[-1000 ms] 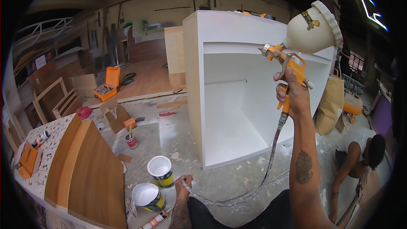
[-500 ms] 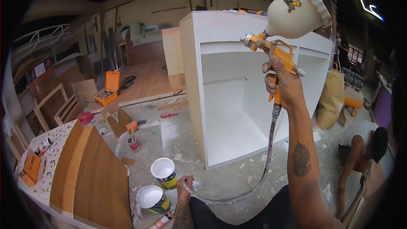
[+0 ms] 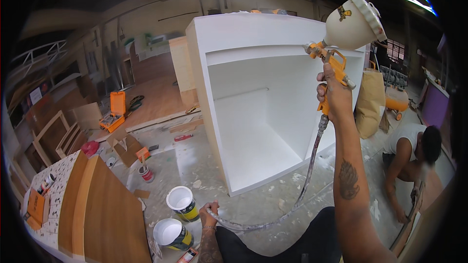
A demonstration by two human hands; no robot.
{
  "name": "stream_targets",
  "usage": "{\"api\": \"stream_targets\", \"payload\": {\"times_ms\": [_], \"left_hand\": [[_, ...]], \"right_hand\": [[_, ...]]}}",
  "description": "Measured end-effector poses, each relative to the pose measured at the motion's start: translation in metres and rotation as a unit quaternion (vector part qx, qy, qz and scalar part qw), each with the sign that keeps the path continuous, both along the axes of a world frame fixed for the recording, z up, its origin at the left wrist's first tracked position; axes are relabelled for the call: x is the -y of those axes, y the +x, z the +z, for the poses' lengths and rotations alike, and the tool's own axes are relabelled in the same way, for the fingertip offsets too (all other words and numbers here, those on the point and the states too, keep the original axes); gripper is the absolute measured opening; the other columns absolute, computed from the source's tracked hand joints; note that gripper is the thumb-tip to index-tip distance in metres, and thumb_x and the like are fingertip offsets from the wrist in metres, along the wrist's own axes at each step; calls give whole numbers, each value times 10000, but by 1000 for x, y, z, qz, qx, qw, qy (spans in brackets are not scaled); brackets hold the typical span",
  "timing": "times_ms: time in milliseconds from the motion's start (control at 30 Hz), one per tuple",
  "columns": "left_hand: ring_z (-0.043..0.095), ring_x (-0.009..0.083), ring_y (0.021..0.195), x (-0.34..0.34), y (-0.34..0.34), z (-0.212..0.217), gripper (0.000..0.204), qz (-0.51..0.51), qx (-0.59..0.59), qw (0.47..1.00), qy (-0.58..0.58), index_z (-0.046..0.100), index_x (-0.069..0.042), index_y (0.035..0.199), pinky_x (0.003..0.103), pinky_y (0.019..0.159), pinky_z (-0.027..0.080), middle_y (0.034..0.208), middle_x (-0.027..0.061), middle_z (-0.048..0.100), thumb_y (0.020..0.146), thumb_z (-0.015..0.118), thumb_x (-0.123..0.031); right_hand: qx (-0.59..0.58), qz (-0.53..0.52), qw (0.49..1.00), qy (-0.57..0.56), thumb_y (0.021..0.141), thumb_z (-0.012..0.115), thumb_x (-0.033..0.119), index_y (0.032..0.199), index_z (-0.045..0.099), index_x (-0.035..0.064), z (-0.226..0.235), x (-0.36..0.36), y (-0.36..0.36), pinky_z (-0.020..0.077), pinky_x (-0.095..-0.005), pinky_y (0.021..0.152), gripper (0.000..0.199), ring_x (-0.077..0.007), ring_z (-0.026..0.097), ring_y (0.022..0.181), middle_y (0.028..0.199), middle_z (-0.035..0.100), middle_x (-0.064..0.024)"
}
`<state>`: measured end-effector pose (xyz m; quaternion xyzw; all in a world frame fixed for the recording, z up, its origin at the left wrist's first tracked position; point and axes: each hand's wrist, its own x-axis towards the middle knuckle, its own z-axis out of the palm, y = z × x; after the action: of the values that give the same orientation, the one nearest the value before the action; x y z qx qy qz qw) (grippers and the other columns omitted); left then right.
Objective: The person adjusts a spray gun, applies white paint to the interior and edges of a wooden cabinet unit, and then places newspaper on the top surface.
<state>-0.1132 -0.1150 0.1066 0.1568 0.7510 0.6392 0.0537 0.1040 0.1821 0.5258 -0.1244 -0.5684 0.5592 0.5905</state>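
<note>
My right hand (image 3: 336,92) is wrapped round the handle of a yellow paint spray gun (image 3: 335,68), held up before the top rail of a white cabinet (image 3: 243,36). A white paint cup (image 3: 353,24) sits tilted on the gun, whose nozzle points left toward the cabinet. From the handle a paint-stained air hose (image 3: 312,165) droops, then curves back low to the left. There my left hand (image 3: 208,214) is closed round the hose, beside two open paint buckets (image 3: 181,207) with white insides. The gun and my right forearm hide part of the cabinet's right side.
At lower left stands a wooden counter (image 3: 114,209) with a speckled top. An orange tool case (image 3: 114,112), a cardboard box (image 3: 126,148) and a small red can (image 3: 146,174) lie beyond it. A co-worker (image 3: 409,151) crouches at right, near a brown paper bag (image 3: 371,102) and orange tank (image 3: 396,101).
My right hand has carried the spray gun rightward along the cabinet's top front. The view has shifted, so the cabinet appears further left. My left hand keeps its hold on the hose.
</note>
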Motion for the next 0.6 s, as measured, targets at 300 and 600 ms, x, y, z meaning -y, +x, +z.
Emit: {"api": "stream_targets", "payload": {"times_ms": [300,600], "left_hand": [[563,134,575,-11,13,15,346,12,-83,996,-17,686,19,747,296,560,435,619,72,625,880,655,-299],[613,177,581,-29,28,32,274,31,-153,987,42,646,32,718,321,603,481,630,135,646,878,675,-189]], "right_hand": [[71,63,995,21,940,634,408,1202,544,14,34,9,22,394,-193,425,482,-70,468,538,942,662,-95],[102,180,974,96,960,602,410,1222,506,30,79,32,-5,362,-144,364,471,-26,440,497,849,608,-74]]}}
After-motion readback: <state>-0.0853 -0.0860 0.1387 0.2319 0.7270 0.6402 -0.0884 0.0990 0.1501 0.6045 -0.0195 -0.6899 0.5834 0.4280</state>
